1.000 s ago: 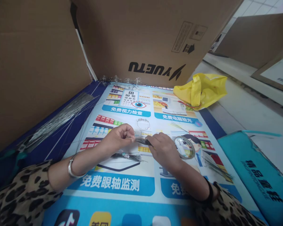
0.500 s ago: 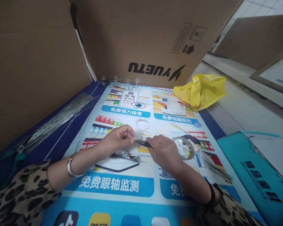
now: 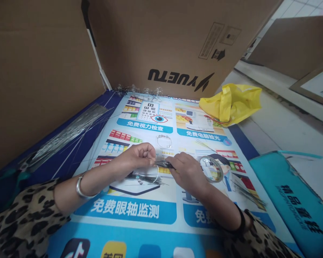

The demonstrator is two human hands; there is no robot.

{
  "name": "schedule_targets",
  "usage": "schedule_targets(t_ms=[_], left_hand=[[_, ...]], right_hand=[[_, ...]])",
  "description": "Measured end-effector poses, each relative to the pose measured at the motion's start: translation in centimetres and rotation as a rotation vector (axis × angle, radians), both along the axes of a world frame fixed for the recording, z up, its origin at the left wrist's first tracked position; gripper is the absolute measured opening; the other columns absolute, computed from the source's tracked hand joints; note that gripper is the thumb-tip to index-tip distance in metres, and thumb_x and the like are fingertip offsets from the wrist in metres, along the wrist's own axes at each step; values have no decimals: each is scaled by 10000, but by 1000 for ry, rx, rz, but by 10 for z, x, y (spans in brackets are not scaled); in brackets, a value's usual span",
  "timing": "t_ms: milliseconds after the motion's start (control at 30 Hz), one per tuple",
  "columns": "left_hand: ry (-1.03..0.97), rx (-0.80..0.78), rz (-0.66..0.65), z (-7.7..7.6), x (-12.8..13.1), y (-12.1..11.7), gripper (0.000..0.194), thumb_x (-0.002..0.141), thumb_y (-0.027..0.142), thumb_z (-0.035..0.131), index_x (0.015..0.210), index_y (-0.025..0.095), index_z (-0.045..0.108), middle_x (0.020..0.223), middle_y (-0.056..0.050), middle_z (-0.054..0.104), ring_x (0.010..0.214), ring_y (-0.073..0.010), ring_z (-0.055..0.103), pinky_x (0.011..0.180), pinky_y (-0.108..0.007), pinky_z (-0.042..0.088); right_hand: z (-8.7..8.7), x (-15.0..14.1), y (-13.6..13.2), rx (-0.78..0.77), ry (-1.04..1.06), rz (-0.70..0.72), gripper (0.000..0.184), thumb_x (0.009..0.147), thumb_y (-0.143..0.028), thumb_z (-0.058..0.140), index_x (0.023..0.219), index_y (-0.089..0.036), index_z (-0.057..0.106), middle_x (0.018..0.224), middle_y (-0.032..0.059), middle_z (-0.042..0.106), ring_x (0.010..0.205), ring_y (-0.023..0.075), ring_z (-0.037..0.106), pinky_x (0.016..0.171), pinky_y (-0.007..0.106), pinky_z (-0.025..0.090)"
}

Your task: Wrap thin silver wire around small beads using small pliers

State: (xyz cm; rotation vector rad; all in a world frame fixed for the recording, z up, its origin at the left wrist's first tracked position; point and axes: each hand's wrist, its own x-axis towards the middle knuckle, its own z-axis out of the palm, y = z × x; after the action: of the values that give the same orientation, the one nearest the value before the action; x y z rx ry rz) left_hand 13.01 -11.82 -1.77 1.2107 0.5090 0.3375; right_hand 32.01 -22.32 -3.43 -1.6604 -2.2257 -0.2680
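My left hand (image 3: 136, 157) is pinched shut on the end of a thin wire loop with small beads (image 3: 148, 175) that hangs below it. My right hand (image 3: 188, 172) grips dark slim pliers (image 3: 164, 164), their tip meeting the wire at my left fingertips. Both hands hover low over a printed poster (image 3: 140, 211) laid flat. A finished beaded wire ring (image 3: 164, 141) lies just beyond the hands. A small bundle of dark wires (image 3: 148, 179) lies under my hands on the poster.
A round clear dish (image 3: 211, 168) sits right of my right hand. A long bundle of silver wires (image 3: 67, 134) lies at the left. Cardboard walls (image 3: 164, 39) stand behind and left. A yellow plastic bag (image 3: 231, 102) lies far right; a teal bag (image 3: 293, 200) near right.
The hands stay nearly in place; the wire loop under my left hand now curves lower and wider. The view has shifted slightly.
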Motion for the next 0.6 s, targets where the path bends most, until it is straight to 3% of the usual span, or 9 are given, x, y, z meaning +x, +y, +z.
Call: schedule_targets(t_ms=[333,600], left_hand=[[-2,-85,-7,1,0,0,156,684,186,671,771,166,543,684,28,557,571,-64,493,532,-187,374],[4,-137,-51,4,-2,0,165,679,174,679,773,155,545,619,29,571,563,-73,530,466,-171,267]], right_hand=[[0,-2,0,0,22,21,203,807,-163,478,950,-173,622,774,61,621,758,177,534,680,291,420],[-2,-5,-2,-9,38,17,189,784,-157,492,927,-177,614,748,41,630,718,168,539,655,271,412]])
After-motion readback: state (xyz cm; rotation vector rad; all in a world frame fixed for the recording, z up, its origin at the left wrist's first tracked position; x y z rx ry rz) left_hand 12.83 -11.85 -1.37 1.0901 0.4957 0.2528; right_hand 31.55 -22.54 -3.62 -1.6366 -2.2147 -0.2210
